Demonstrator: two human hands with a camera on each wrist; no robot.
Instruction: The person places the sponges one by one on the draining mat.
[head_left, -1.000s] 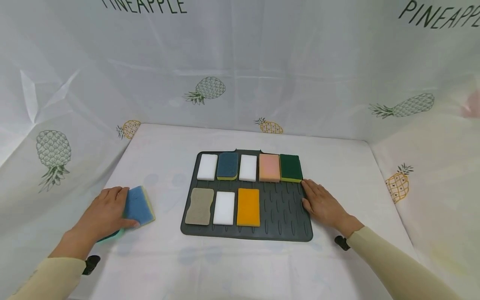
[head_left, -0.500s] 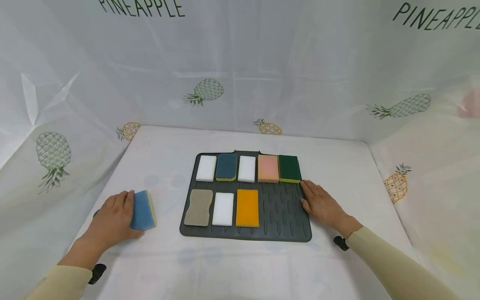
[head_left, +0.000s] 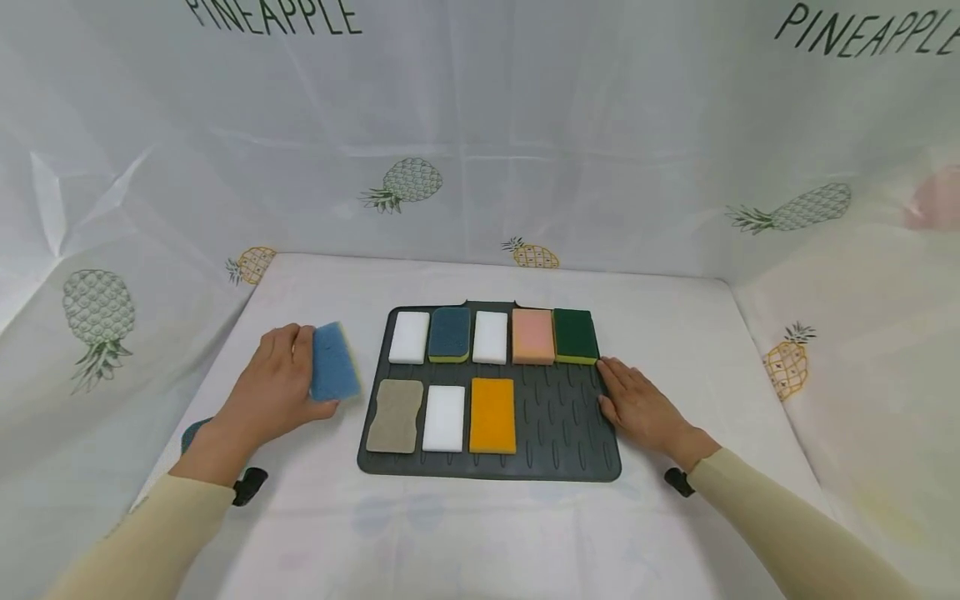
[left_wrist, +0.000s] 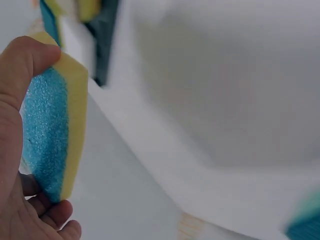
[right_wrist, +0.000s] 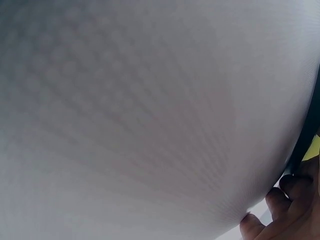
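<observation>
My left hand (head_left: 273, 387) grips a blue sponge (head_left: 332, 362) by its left side, raised off the table to the left of the dark grey ribbed mat (head_left: 558, 425). In the left wrist view, thumb and fingers pinch the sponge (left_wrist: 47, 132), whose other layer is yellow. My right hand (head_left: 647, 410) rests at the mat's right edge, fingers touching it near the green sponge (head_left: 576, 335). Along the mat's back row also lie a white sponge (head_left: 409, 337), a dark blue one, another white one and a pink sponge (head_left: 533, 336).
The mat's front row bears a grey sponge (head_left: 394, 416), a white sponge (head_left: 443, 418) and an orange sponge (head_left: 492, 415). Behind my left wrist a teal sponge (head_left: 193, 433) lies partly hidden on the table. Pineapple-print sheeting (head_left: 480, 108) walls the table at back and sides.
My left hand has moved right and away from the body, lifting the blue sponge toward the mat; the teal sponge stays behind. My right hand keeps its place on the mat's edge.
</observation>
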